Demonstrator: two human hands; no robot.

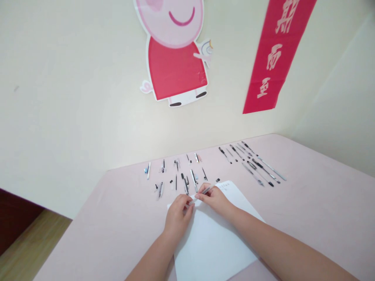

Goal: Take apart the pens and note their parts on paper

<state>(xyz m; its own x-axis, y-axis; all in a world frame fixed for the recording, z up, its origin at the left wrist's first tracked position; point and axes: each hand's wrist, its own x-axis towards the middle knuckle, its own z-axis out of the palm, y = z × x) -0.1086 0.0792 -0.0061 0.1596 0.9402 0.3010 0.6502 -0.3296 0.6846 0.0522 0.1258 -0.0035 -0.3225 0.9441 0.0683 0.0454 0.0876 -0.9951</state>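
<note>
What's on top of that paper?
Faint marks show on the white paper near its far edge. The left hand and right hand hold a slender tube over it; whatever they cover can't be seen.

Two bare forearms [263,236], bare left grip [177,212], bare right grip [216,200]

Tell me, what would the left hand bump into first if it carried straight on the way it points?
Most likely the right hand, which is just ahead of the left hand along the slim pen part that both seem to hold; exact depth is hard to judge.
</note>
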